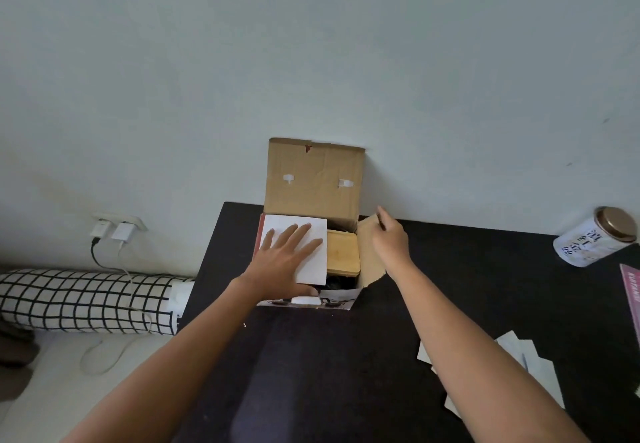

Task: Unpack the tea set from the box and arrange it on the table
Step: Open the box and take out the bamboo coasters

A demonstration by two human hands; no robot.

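A cardboard box (313, 179) stands open at the back of the black table (346, 356), its lid leaning upright against the wall. Inside lies a white sheet of paper or foam (311, 266), with a pale wooden lid or tray (343, 252) to its right. My left hand (282, 262) rests flat on the white sheet, fingers spread, thumb hooked under its near edge. My right hand (389, 240) pinches the box's right side flap (369, 252) and holds it outward. The tea set itself is hidden below.
A white tin with a bronze lid (597, 236) lies at the table's right rear. White paper pieces (519, 352) lie near my right forearm, and a pink book edge (632, 293) shows at far right. Left of the table are a checked bolster (86, 298) and plugged chargers (116, 229).
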